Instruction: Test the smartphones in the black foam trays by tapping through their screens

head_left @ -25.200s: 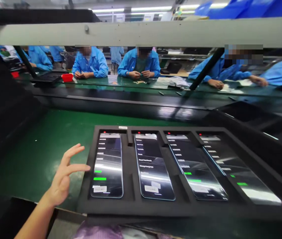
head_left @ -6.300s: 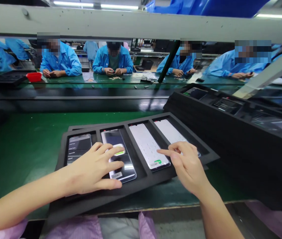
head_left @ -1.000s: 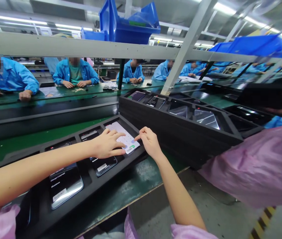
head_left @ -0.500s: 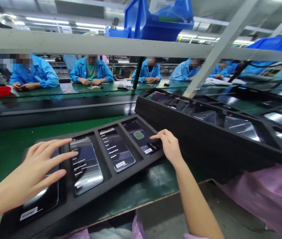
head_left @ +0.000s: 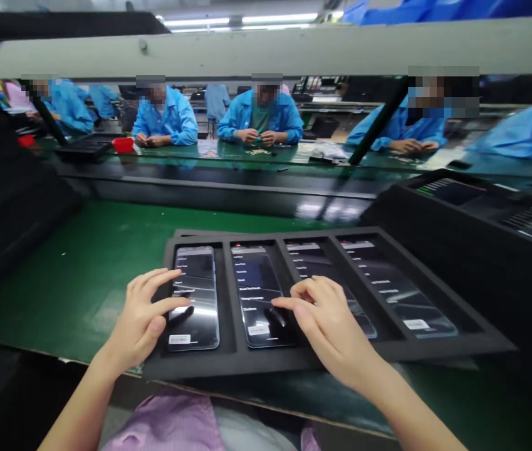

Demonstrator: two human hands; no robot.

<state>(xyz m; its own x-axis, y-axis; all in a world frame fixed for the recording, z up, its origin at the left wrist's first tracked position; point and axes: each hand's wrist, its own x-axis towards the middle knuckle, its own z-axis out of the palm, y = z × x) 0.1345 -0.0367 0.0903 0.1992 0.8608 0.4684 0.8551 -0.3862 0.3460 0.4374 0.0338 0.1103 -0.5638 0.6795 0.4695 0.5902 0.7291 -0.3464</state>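
Smartphone (head_left: pixel 254 297) sits second from left in black foam tray (head_left: pixel 275 364). My right hand (head_left: pixel 331 326), index extended, rest curled, grips nothing, probably mid-tap; left hand (head_left: pixel 141 319), loosely spread, empty, at tray's leftmost phone (head_left: pixel 204 294). Next move likely needs precise fingertip aim.

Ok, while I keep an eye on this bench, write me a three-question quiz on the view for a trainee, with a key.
1. How many phones lie in the black tray in front of the person?
2. Which phone, counting from the left, is the right hand pointing at? A) the first B) the second C) the fourth
3. True or false: the fingers of the left hand reach over the leftmost phone.

Key: 1. Four. 2. B. 3. True.
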